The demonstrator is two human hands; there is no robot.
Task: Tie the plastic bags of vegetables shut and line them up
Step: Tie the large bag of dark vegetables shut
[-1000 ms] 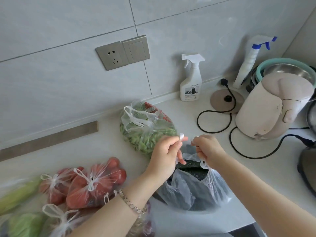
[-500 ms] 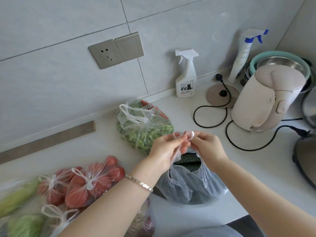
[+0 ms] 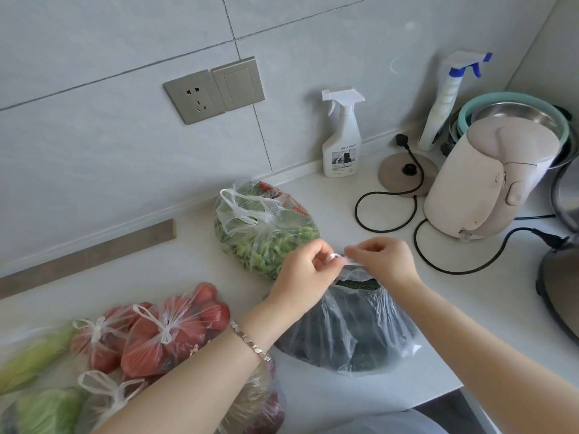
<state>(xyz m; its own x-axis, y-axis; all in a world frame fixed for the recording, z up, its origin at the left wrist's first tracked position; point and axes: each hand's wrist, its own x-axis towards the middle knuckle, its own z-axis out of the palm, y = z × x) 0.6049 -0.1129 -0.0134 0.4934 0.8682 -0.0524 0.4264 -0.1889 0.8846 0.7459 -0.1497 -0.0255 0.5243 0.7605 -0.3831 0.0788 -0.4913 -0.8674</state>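
Head view: left hand (image 3: 308,272) and right hand (image 3: 384,261) each pinch a handle of the clear plastic bag of dark leafy greens (image 3: 351,333), front-centre on the white counter (image 3: 188,270). The knot isn't finished. Clear bags of red tomatoes (image 3: 170,330) on the left are tied. Clear bag of green beans (image 3: 266,242) behind: knot unclear. Lining up is not done.

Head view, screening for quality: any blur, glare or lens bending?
Head view: faint sheen on grey wall tile. Head view: the clear plastic bag of yellow-green produce is smeared; the left grip on the clear plastic bag of dark greens is sharper. Head view: tile seams slant, wide-angle.
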